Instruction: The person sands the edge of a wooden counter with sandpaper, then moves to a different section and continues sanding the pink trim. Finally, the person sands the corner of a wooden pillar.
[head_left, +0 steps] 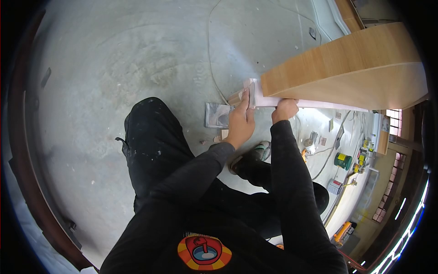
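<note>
My left hand [242, 122] has its fingers and thumb around a thin grey piece [252, 93] that looks like folded sandpaper. It rests against the end of a pale pinkish board [269, 101]. Close by on the right, my right hand [286, 109] is closed on the edge of this board, just below a large wooden panel [337, 68] with a curved side. The panel lies over the board, and its far end reaches the right of the view. Fingers of the right hand are partly hidden behind the board.
A flat grey packet or sheet [216, 115] lies on the concrete floor [150, 55] beside my left hand. A cable [210, 50] runs across the floor. On the right are a green can [342, 160], another can [334, 186], scattered scraps and a yellow tool [344, 232]. My sandalled foot [260, 150] is below the board.
</note>
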Tool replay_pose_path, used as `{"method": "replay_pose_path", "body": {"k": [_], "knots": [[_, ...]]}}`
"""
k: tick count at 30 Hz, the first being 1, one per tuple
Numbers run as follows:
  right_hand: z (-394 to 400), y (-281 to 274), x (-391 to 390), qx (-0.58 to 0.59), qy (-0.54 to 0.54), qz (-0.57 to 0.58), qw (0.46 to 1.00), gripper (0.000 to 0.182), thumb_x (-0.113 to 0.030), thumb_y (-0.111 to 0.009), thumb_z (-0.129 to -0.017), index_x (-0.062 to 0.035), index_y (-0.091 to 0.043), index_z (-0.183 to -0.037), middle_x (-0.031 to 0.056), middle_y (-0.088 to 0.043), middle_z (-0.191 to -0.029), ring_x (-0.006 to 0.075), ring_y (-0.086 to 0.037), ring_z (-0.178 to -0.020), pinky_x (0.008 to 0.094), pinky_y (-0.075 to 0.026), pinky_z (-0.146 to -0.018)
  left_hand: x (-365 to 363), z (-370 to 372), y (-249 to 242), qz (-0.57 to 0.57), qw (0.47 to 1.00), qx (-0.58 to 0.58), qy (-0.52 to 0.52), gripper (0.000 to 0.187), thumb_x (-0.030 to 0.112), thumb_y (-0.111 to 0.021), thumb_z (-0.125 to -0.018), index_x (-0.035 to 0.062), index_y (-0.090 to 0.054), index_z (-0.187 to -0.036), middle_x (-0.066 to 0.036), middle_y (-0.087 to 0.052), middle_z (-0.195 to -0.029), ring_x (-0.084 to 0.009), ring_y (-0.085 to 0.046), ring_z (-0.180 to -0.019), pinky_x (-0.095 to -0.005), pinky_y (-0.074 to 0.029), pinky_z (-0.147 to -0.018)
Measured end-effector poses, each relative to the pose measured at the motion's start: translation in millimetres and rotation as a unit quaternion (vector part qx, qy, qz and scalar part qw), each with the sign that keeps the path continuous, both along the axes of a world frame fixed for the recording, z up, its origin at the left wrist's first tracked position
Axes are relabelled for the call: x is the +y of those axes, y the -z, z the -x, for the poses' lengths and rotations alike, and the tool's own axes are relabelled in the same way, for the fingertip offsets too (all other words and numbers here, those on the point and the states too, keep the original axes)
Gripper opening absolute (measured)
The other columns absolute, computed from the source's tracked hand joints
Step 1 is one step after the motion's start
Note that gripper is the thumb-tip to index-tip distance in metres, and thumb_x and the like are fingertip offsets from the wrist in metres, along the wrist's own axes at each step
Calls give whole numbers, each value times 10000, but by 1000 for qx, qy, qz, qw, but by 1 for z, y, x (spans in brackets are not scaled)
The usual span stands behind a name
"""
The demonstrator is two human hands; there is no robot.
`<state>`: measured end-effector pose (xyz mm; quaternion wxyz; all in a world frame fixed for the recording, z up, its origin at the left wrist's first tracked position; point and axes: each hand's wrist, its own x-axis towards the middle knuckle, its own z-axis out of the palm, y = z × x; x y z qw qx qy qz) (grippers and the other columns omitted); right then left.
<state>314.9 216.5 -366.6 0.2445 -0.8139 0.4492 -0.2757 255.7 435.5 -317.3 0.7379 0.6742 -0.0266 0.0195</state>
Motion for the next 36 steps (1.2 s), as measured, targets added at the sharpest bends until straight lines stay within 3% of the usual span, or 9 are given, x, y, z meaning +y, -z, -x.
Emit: {"method": "replay_pose_path", "body": {"k": [3,9,15,18,23,25,28,34,36], "knots": [[0,6,-7,29,-5,46,999,502,-349,-461,-980,103,-623,-1124,275,-667,-1087,380,-655,-962,460,-509,-829,-8,-6,3,-41,999,-17,-24,512,57,-450,-988,-20,-347,-1484,-323,-396,-1458,-430,-421,-1358,-396,-370,-1089],[-5,-20,21,-65,103,-88,989,570,-353,-455,-984,195,-600,-1043,286,-670,-1076,400,-657,-947,460,-506,-827,-13,23,-6,-29,999,-34,-30,527,58,-452,-986,-34,-319,-1488,-313,-362,-1491,-436,-378,-1384,-396,-334,-1123],[8,-1,-1,-15,10,9,1000,482,-328,-476,-966,105,-621,-1122,281,-676,-1046,403,-656,-946,468,-511,-820,-10,-29,9,-64,997,-45,-17,521,126,-425,-1017,-29,-293,-1497,-322,-419,-1441,-441,-401,-1355,-401,-356,-1101],[-2,-22,19,-22,49,-50,997,455,-319,-481,-959,73,-621,-1142,275,-661,-1105,388,-655,-973,464,-512,-815,-12,36,-12,-55,995,-64,-48,509,167,-404,-1033,-29,-304,-1492,-307,-439,-1428,-447,-438,-1315,-405,-377,-1081],[0,-18,13,-81,97,-127,984,449,-316,-489,-960,68,-615,-1155,262,-659,-1126,383,-654,-970,455,-515,-816,-13,-19,17,-20,997,57,51,530,129,-423,-1021,-19,-277,-1509,-280,-408,-1469,-431,-425,-1341,-395,-364,-1099],[-3,-5,0,-126,112,-185,968,449,-318,-492,-961,68,-616,-1154,258,-662,-1118,382,-655,-965,450,-516,-815,-13,-13,14,-37,997,-63,-24,527,125,-431,-1017,-16,-291,-1505,-287,-416,-1460,-432,-415,-1349,-397,-364,-1098],[0,0,0,-60,-46,9,997,459,-336,-504,-961,71,-621,-1137,245,-667,-1099,365,-657,-944,441,-521,-798,-12,8,3,-30,998,-43,-21,524,124,-423,-1019,-38,-289,-1498,-293,-412,-1462,-422,-385,-1376,-405,-349,-1112],[-5,-8,2,-111,93,-139,980,479,-352,-512,-958,79,-623,-1134,224,-672,-1093,346,-657,-931,437,-526,-784,-9,-9,9,-27,999,-22,3,505,159,-406,-1029,-54,-319,-1479,-291,-408,-1467,-421,-392,-1374,-408,-332,-1126],[-4,-61,55,-120,47,-218,967,482,-305,-367,-1017,99,-472,-1258,310,-549,-1242,398,-577,-1133,465,-475,-918,-15,35,9,-57,996,-64,-12,494,147,-402,-1028,-42,-328,-1478,-285,-420,-1458,-416,-420,-1350,-407,-351,-1112]]}}
